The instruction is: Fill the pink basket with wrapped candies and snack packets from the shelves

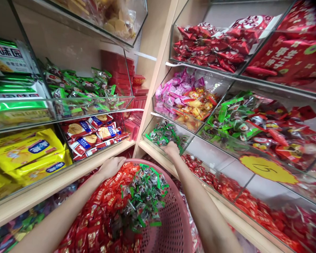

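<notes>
A round pink plastic basket [177,218] with a perforated wall stands below me. Red-wrapped candies [102,207] fill its left side, and green-and-clear wrapped candies [147,193] are heaped on the right. My left hand [112,167] is closed over the far left rim of the basket. Reaching into a small clear bin [191,140] on the right-hand shelf, my right hand [171,150] has its fingers curled among similar green-wrapped candies [164,131]. Its fingertips are partly hidden, so how many pieces it holds cannot be seen.
Shelves with clear bins meet in a corner ahead. On the left are yellow snack packs [31,151] and red-and-blue packets [92,133]. Pink-wrapped sweets [177,88], red packets [213,45] and a yellow price tag [268,169] are on the right. Wooden shelf edges [158,154] border the basket.
</notes>
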Demonstrator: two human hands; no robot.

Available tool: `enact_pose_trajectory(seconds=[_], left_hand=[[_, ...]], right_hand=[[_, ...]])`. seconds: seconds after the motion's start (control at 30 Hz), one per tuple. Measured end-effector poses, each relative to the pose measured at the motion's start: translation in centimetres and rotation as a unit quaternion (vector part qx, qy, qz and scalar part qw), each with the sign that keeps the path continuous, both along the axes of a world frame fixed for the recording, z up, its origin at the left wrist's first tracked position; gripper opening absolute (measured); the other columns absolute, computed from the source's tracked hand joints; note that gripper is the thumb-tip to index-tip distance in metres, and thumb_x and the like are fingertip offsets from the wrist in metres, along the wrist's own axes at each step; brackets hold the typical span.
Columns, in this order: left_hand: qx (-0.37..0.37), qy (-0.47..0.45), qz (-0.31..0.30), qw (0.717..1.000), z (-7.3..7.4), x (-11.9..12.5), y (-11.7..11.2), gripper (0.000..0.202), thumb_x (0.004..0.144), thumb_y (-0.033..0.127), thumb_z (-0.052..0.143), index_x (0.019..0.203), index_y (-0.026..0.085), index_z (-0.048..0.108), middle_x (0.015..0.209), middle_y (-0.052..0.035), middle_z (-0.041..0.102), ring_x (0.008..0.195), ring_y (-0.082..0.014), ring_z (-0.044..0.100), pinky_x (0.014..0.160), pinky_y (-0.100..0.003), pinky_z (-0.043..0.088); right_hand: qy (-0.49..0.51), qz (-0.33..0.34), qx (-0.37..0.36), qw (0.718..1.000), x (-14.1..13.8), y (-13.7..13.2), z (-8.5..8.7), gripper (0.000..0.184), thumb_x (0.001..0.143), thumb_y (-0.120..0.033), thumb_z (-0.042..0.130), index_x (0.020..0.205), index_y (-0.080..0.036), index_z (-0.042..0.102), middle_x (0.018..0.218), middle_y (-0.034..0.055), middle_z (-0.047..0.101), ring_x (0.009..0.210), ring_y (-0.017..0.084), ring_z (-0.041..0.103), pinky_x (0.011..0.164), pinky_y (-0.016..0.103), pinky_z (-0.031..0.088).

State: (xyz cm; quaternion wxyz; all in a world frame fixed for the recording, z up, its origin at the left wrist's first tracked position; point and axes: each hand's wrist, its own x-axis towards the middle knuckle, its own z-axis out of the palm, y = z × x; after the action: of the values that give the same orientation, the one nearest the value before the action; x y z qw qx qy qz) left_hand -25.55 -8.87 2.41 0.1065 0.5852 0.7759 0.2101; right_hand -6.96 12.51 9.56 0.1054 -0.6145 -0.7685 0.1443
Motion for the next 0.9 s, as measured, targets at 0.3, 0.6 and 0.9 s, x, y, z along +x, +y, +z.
enact_pose_trajectory(seconds=[0.3,0.6,0.9], left_hand=[[-0.01,0.019,0.002,1.0,0.2,0.1,0.0,0.053,0.087,0.048,0.015,0.1,0.025,0.061,0.101,-0.0053,0.068,0.094,-0.0252,0.062,0.081,-0.035,0.043],[-0.011,0.012,0.003,1.0,0.3,0.2,0.0,0.052,0.087,0.048,0.015,0.1,0.026,0.061,0.104,-0.0043,0.067,0.097,-0.0237,0.06,0.084,-0.033,0.042],[-0.007,-0.001,0.004,1.0,0.2,0.2,0.1,0.051,0.087,0.047,0.017,0.106,0.026,0.059,0.108,-0.0045,0.065,0.1,-0.0231,0.059,0.086,-0.032,0.041]], right_hand=[[0.018,-0.024,0.025,0.999,0.4,-1.1,0.6,0.047,0.065,-0.048,0.058,0.099,-0.016,0.055,0.099,0.0139,0.063,0.093,0.027,0.06,0.074,0.035,0.048],[0.007,-0.005,0.063,0.998,0.4,-2.3,1.9,0.051,0.072,-0.051,0.05,0.106,-0.013,0.048,0.1,0.0177,0.061,0.093,0.03,0.059,0.075,0.038,0.045],[0.082,0.289,0.097,0.949,4.4,-11.7,4.7,0.019,0.079,-0.034,0.043,0.093,-0.022,0.044,0.074,-0.0009,0.058,0.067,0.016,0.055,0.061,0.026,0.038]])
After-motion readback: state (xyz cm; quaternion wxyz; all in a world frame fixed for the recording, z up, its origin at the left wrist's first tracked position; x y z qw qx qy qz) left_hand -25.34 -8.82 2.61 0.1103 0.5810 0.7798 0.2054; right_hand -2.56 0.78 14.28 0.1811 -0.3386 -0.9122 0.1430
